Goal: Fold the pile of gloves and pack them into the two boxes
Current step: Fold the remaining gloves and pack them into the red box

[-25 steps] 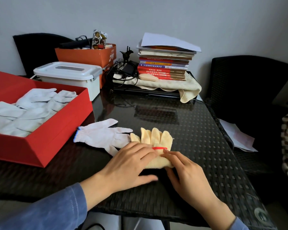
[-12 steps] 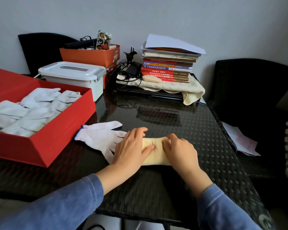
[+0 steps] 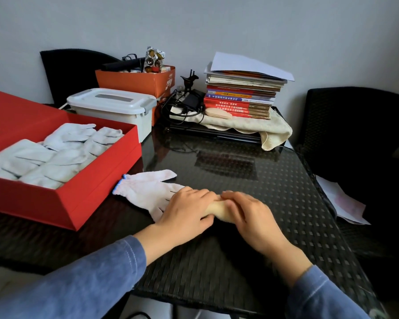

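A yellow glove [image 3: 217,209], folded into a short thick bundle, lies on the black table [image 3: 274,192] in front of me. My left hand [image 3: 188,211] holds its left end, fingers curled over the top and thumb at the near side. My right hand [image 3: 251,215] wraps its right end, so most of the bundle is hidden. A white glove with a blue cuff [image 3: 148,189] lies flat just left of my left hand, its fingers partly under that hand. The open red box [image 3: 90,199] at the left holds several pale folded gloves [image 3: 55,155].
Behind the red box stand a white lidded plastic bin [image 3: 111,107] and an orange carton [image 3: 138,81]. A stack of books [image 3: 242,95] on a cream cloth, with cables, fills the table's back. A black chair [image 3: 359,134] stands to the right, with papers [image 3: 341,201] beside the table edge.
The yellow glove's fingers and red band were showing; my hands folded it over and closed in, and it is now a compact bundle between them. The white glove has not moved.
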`<move>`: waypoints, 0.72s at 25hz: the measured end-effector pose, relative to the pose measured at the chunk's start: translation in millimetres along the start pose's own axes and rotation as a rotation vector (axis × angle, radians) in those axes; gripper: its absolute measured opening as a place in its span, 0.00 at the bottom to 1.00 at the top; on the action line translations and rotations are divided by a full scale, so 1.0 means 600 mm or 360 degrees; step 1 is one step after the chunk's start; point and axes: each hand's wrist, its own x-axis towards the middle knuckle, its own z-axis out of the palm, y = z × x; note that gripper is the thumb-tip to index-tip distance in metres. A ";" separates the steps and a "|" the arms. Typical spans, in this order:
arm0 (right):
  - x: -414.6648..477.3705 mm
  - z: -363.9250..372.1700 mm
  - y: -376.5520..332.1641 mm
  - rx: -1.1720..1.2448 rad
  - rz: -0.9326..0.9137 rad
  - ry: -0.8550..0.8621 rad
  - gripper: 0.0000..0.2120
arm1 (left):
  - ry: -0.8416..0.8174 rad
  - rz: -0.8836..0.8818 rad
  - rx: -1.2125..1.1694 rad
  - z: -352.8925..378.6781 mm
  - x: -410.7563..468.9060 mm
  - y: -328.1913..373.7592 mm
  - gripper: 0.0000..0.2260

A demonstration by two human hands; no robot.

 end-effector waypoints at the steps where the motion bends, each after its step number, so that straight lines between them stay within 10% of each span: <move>1: -0.007 -0.003 0.001 0.0082 0.0035 -0.0052 0.20 | 0.0034 -0.0115 -0.0119 -0.008 0.002 0.001 0.13; 9: 0.127 -0.030 -0.089 0.1248 0.0250 -0.0083 0.19 | 0.0423 -0.0574 -0.0681 -0.152 0.000 -0.069 0.12; 18: 0.359 0.108 -0.334 0.1006 -0.0242 -0.0400 0.16 | 0.0739 -0.1284 -0.0369 -0.287 -0.144 -0.265 0.10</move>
